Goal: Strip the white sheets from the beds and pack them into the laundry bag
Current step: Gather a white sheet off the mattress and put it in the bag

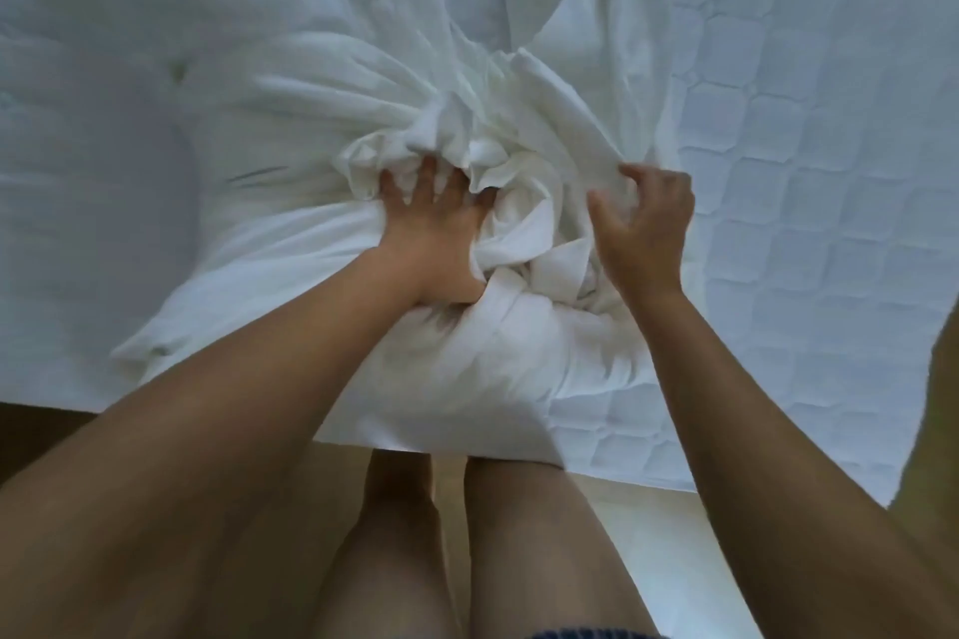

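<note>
White sheet (524, 234) is bunched mid-bed, the wad between both hands. Left hand (433, 218) at the wad's 9 o'clock: fingers splayed, tips sunk in the folds, can't tell if it grips. Right hand (646, 228) at 3 o'clock: fingers loosely curled, tips brushing a fold, holding nothing. Both arms extended. Cloth soft and creased. Bare mattress (789, 182) quilted, further out at 3 o'clock.

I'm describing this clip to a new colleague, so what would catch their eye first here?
The bunched white sheet lies at the bed's near edge, with the left hand dug into its folds. The right hand hovers beside it, fingers curled, with bare quilted mattress showing on the right.
</note>
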`<state>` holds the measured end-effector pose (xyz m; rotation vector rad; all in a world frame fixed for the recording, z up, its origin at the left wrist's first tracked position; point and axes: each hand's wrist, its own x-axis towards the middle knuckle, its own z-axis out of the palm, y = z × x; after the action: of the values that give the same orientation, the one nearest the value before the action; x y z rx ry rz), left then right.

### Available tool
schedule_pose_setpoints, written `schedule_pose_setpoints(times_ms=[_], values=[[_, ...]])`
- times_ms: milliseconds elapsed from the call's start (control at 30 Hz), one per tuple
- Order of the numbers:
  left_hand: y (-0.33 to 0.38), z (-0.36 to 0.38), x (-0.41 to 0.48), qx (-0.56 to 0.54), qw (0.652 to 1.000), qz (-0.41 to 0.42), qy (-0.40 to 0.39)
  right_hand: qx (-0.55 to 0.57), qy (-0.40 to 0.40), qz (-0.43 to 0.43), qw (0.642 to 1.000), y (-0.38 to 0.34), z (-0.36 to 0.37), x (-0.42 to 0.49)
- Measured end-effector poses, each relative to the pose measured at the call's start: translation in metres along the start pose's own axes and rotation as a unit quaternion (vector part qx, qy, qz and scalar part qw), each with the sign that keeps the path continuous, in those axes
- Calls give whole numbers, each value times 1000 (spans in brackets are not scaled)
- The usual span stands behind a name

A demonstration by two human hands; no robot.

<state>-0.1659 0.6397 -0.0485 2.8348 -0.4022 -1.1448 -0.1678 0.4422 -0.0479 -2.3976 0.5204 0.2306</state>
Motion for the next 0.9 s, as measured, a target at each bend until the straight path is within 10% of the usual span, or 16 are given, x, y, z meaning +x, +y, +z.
schedule_pose_setpoints(times_ms=[167, 400, 733, 900], values=[[3, 0, 7, 40, 999, 25, -5, 61, -44, 212, 974, 21, -7, 19], [-3, -10, 14, 76, 995, 53, -28, 258, -157, 142, 943, -41, 2, 37], [-43, -58, -60, 2, 998, 68, -16, 92, -166, -190, 963, -99, 15, -48], [-55, -84, -90, -31, 931, 74, 357, -27, -256, -278, 925, -104, 53, -74]])
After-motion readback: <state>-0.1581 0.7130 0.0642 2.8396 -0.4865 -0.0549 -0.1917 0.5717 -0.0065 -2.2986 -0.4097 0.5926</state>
